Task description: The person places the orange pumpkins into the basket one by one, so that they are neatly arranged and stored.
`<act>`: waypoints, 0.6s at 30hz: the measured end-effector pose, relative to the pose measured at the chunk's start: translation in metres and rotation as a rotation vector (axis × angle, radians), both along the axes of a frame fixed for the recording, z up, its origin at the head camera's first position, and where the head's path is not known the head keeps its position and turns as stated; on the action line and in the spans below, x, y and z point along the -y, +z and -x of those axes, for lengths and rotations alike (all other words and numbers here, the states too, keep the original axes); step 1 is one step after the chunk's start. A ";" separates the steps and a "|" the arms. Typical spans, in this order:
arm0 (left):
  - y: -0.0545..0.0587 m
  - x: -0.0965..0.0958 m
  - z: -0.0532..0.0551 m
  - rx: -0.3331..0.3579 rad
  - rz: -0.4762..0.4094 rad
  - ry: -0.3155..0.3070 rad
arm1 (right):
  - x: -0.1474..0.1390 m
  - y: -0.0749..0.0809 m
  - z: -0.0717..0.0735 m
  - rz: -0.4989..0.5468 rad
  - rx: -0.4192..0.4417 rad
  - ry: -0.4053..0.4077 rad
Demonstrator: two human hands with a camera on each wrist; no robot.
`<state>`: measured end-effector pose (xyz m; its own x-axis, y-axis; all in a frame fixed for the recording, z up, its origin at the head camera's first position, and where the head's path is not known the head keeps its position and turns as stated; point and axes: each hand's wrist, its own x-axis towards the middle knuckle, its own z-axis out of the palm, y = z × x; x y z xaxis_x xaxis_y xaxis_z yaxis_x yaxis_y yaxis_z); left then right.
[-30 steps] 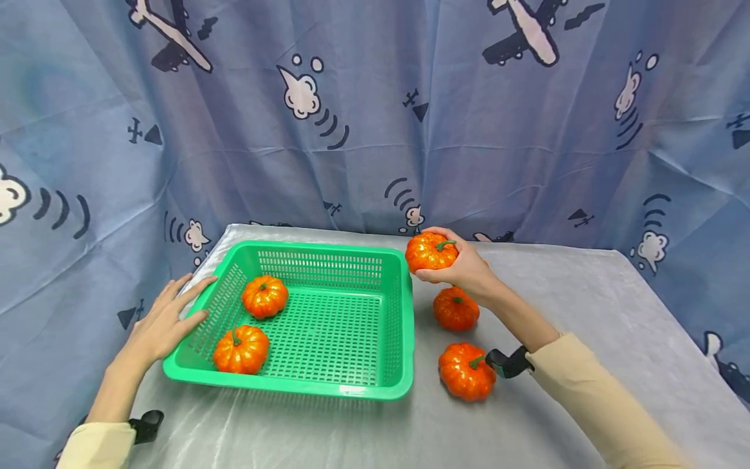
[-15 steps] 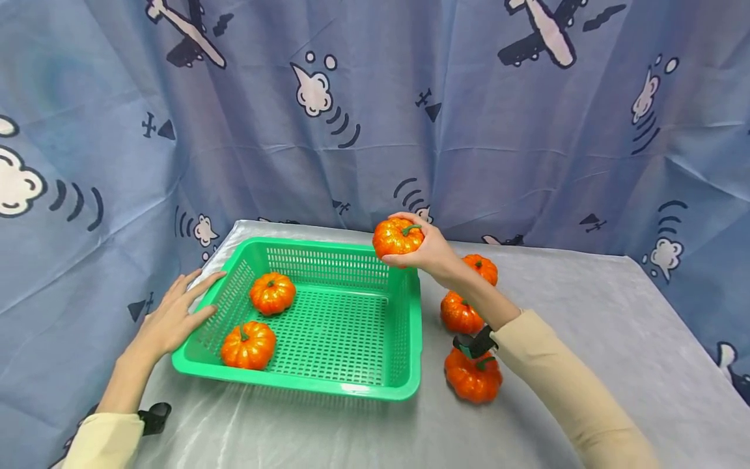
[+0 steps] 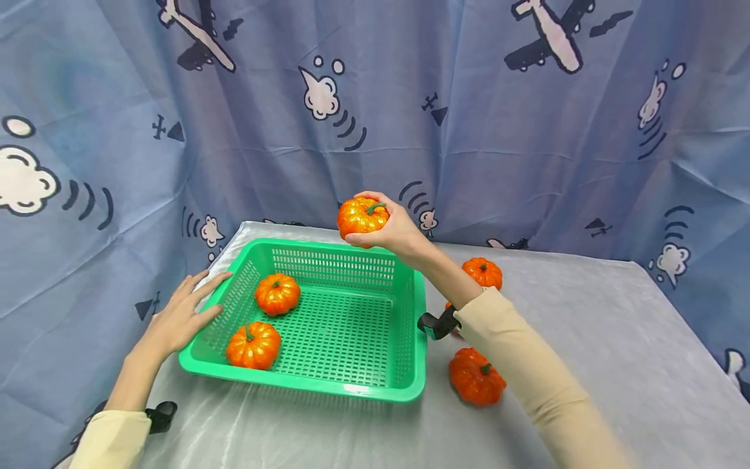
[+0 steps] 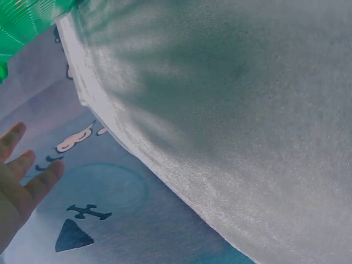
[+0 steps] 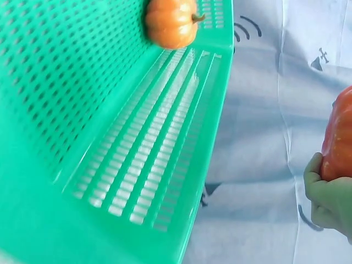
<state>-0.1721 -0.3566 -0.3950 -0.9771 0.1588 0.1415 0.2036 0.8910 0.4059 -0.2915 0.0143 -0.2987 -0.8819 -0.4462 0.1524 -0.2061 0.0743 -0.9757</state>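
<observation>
My right hand (image 3: 394,228) grips a small orange pumpkin (image 3: 359,217) with a green stem, raised over the far rim of the green plastic basket (image 3: 346,389). In the right wrist view the held pumpkin (image 5: 340,137) shows at the right edge, with fingers curled under it. My left hand (image 3: 178,317) rests at the basket's left rim, fingers spread and fairly straight. Two pumpkins lie inside the basket on its left side, one toward the back (image 3: 278,294) and one toward the front (image 3: 254,346).
Right of the basket, a pumpkin (image 3: 483,272) sits at the back and another pumpkin (image 3: 476,378) nearer the front. Between them, one is mostly hidden by my right forearm. A silvery cloth (image 3: 586,326) covers the table; a blue printed curtain (image 3: 375,117) hangs behind.
My right hand has carried its pumpkin leftward and up, from beside the basket's right rim to over its far rim. The left hand keeps its place on the basket; the view has shifted slightly.
</observation>
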 end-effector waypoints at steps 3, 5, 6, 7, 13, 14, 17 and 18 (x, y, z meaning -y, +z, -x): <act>0.000 0.000 0.000 0.000 -0.004 -0.001 | 0.013 0.000 0.002 0.035 0.017 0.017; -0.001 0.000 0.000 0.003 -0.006 -0.001 | 0.021 -0.001 0.003 0.057 0.027 0.022; -0.002 0.000 0.000 0.004 -0.007 0.000 | 0.024 -0.002 0.004 0.070 0.031 0.025; -0.002 0.000 0.000 0.003 -0.007 0.000 | 0.028 -0.003 0.005 0.082 0.034 0.027; -0.003 0.000 0.001 0.006 -0.011 0.008 | 0.045 -0.009 0.010 0.119 0.050 0.015; -0.003 0.000 0.001 0.008 -0.010 0.010 | 0.048 -0.011 0.010 0.120 0.053 0.011; -0.002 0.002 0.001 0.012 -0.006 0.018 | 0.053 -0.018 0.012 0.127 0.058 -0.003; -0.002 0.002 0.001 0.013 -0.004 0.021 | 0.055 -0.020 0.013 0.128 0.056 -0.008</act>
<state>-0.1734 -0.3589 -0.3970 -0.9820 0.1375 0.1296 0.1795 0.8933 0.4122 -0.3049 -0.0406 -0.3187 -0.8942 -0.4189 0.1578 -0.1506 -0.0505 -0.9873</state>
